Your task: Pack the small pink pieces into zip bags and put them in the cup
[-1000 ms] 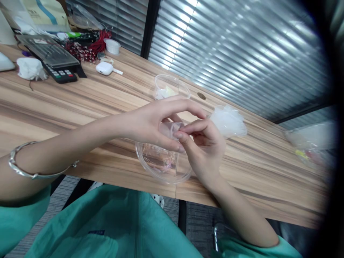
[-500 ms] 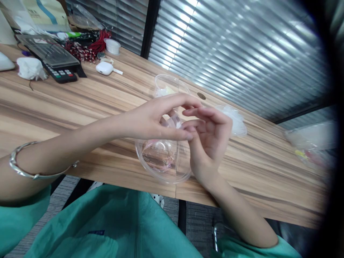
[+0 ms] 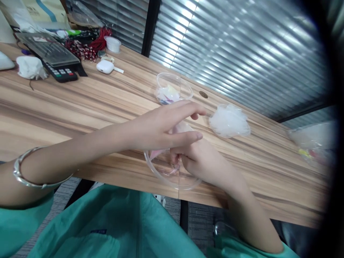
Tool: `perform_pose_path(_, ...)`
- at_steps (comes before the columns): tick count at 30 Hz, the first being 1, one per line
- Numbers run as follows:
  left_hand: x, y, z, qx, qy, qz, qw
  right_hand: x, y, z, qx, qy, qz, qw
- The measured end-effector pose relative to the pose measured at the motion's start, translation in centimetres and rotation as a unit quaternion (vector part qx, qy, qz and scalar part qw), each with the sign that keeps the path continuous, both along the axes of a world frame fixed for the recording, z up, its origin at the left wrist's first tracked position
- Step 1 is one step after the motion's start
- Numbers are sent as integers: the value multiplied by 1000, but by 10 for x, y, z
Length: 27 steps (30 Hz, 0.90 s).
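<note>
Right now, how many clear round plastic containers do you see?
2: the near container, partly covered by the right hand; the far container beyond the left hand. Others may be hidden.

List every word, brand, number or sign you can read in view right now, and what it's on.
Nothing can be read with certainty.
Dark blue label on the green top: too blurred.
Cream bag with a blue stripe: faint print, too small and blurred.
Black keypad device: key markings too small.
</note>
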State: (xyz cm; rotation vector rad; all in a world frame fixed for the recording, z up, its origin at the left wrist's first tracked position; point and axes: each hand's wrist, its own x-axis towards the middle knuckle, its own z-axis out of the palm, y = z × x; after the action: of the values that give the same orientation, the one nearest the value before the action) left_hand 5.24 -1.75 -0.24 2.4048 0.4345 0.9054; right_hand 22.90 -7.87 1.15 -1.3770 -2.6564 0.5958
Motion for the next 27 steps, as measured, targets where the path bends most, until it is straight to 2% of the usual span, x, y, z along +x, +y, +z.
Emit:
perform_pose_path(5, 1, -2, -1, 2, 4, 7, 1000, 1, 1, -4, -3, -9, 30, 1000)
perform_pose_path(12, 2, -5, 3, 3, 9, 8, 1000, 4, 4, -7, -138, 115, 80, 980)
perform_pose_path(17, 2, -6, 4, 10, 13, 17, 1000, 2, 5, -4, -141, 212, 90, 963)
perform_pose_path(23, 2, -6, 4, 16, 19, 17, 1000, 3, 3, -10, -76, 113, 62, 989)
perform_pose_path(27, 2, -5, 4, 17, 24, 12, 999, 2, 1, -10, -92, 63, 37, 993)
